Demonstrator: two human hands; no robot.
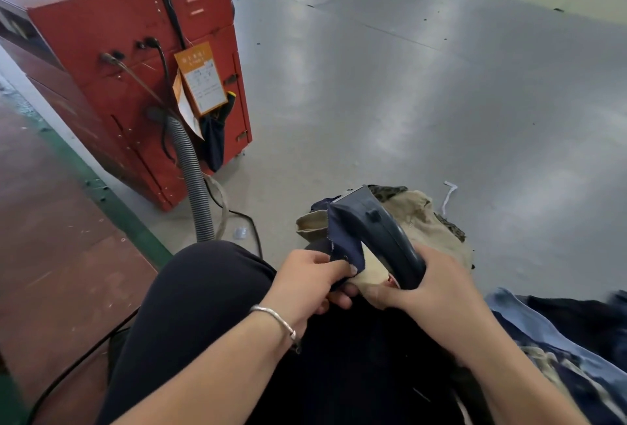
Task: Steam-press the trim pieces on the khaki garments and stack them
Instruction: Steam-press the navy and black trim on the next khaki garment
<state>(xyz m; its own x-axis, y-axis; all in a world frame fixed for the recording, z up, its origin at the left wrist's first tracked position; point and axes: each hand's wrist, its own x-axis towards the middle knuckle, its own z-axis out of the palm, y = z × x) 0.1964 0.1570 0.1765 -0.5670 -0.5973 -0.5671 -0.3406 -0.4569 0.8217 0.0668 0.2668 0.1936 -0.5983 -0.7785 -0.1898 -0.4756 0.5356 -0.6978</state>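
The navy fabric trim piece [344, 241] is pinched taut by the left hand [307, 283], just left of the dark curved plastic steamer [380, 231], probably so it presses flat. The steamer is gripped by the right hand [437, 289], and the crumpled khaki garment [420, 217] is left bunched right behind it.

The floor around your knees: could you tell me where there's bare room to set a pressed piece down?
The grey floor lies bare ahead and right, beyond the khaki garment and right of the red machine. It is crowded at the corrugated hose and cables left, and at the fabric pile by your right arm.
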